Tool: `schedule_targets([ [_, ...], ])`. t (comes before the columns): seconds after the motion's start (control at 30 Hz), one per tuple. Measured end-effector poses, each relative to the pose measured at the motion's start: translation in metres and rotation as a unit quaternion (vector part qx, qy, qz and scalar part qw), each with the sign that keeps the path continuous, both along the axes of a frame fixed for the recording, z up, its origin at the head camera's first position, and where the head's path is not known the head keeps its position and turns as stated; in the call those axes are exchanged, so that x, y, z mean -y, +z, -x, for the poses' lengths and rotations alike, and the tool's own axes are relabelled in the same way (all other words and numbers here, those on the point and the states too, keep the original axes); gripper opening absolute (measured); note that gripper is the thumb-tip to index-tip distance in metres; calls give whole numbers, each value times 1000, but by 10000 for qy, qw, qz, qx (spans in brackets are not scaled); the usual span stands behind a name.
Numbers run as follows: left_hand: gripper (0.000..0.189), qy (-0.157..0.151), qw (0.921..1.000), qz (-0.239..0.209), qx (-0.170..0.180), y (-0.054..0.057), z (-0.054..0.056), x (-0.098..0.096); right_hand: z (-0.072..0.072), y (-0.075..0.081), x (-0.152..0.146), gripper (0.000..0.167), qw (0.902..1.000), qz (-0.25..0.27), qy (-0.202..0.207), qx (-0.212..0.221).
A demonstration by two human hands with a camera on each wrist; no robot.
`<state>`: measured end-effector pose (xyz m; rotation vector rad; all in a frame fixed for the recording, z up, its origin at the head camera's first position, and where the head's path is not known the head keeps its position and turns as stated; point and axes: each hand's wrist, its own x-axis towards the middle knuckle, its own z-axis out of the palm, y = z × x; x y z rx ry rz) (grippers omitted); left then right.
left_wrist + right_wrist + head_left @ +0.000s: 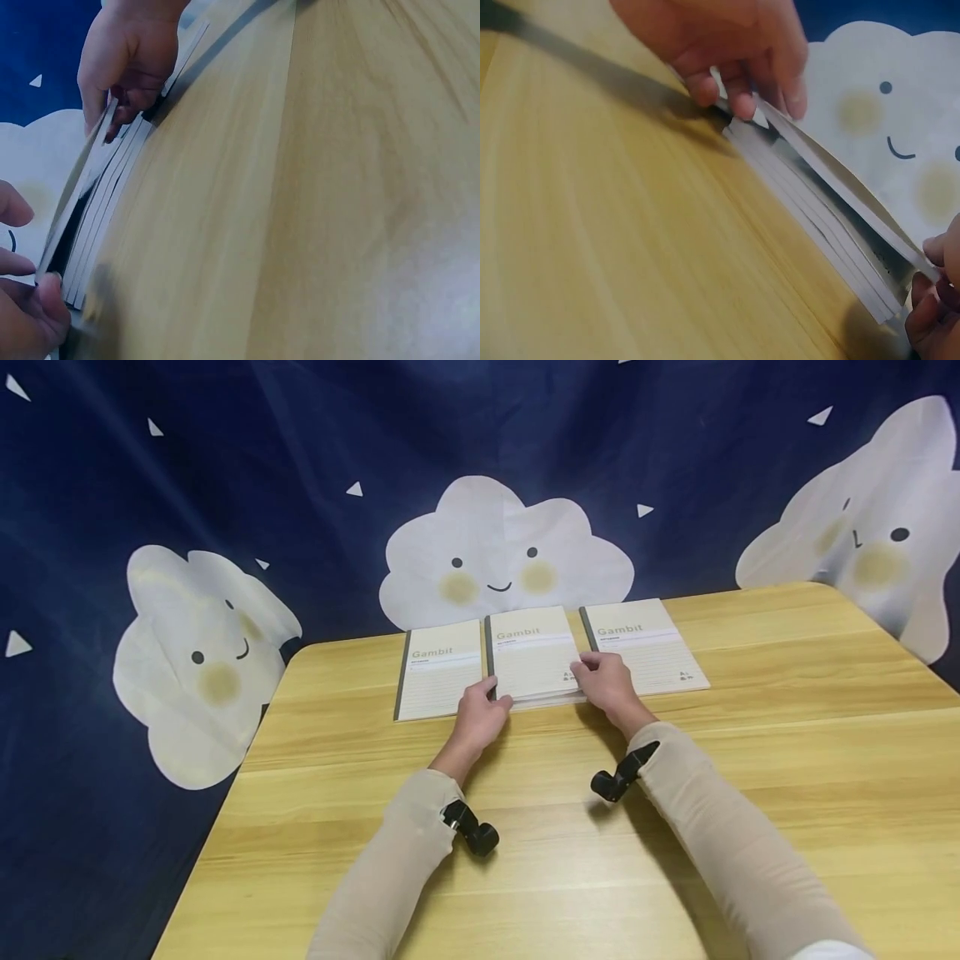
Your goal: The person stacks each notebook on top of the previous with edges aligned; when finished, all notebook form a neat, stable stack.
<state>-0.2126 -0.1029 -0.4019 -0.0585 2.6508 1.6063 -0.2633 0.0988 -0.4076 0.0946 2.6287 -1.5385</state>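
A "Gambit" notebook point(528, 656) lies in the middle of the row, its near edge lifted off several stacked notebooks point(817, 225). My left hand point(482, 714) pinches its near left corner by the dark spine. The near right corner is pinched by my right hand point(606, 681). From the left wrist view, a wedge-shaped gap shows between the raised notebook point(75, 187) and the stack point(112, 191) below. The far edge of the raised notebook is out of sight in both wrist views.
Another Gambit notebook point(442, 672) lies to the left, and one more point(643, 647) to the right. All are near the far edge of the wooden table point(540, 860). Behind it hangs a dark blue cloth point(315, 460) with smiling clouds.
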Motion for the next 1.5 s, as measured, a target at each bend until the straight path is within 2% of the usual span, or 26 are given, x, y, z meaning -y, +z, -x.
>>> schedule_targets([
  [0.1, 52, 2, 9993, 365, 0, 2, 1, -1, 1, 1, 0, 38, 9975, -608, 284, -232],
  [0.23, 43, 56, 9971, 753, -49, 4, 2, 0, 2, 3, 2, 21, 9887, -1245, 519, -657],
  [0.3, 42, 73, 9966, 825, -21, 4, 2, 0, 1, 3, 3, 18, 9856, -1372, 560, -818],
  [0.43, 47, 89, 9965, 827, 13, 3, 2, 0, 1, 4, 5, 23, 9812, -1513, 609, -1028],
  [0.6, 20, -6, 9967, 802, -88, 1, 2, 1, -1, 3, 6, 25, 9765, -1714, 561, -1181],
  [0.7, 21, -80, 9965, 824, -97, 1, 2, 0, -1, 2, 6, 28, 9739, -1823, 532, -1244],
  [0.8, 20, -116, 9962, 861, -28, 1, 2, 0, -1, 3, 6, 28, 9725, -1887, 495, -1271],
  [0.97, 54, -163, 9961, 846, 177, 3, 1, 0, -3, 4, 6, 23, 9706, -2001, 443, -1264],
  [1.07, 50, -169, 9960, 855, 194, 4, 2, -1, -5, 5, 4, 17, 9705, -2022, 450, -1235],
  [1.17, 36, -149, 9953, 950, 72, 5, 2, -2, -6, 6, 0, 29, 9732, -1924, 485, -1161],
  [1.2, 36, -123, 9950, 988, 12, 6, 2, -2, -6, 6, -1, 34, 9744, -1878, 500, -1132],
  [1.27, 38, -91, 9942, 1067, -43, 7, 2, -4, -6, 7, -6, 42, 9782, -1725, 513, -1038],
  [1.4, 62, 35, 9949, 1006, -82, 10, 3, -9, -5, 9, -17, 44, 9838, -1470, 521, -878],
  [1.5, 61, 50, 9958, 912, -93, 12, 4, -14, -4, 12, -27, 42, 9858, -1396, 472, -801],
])
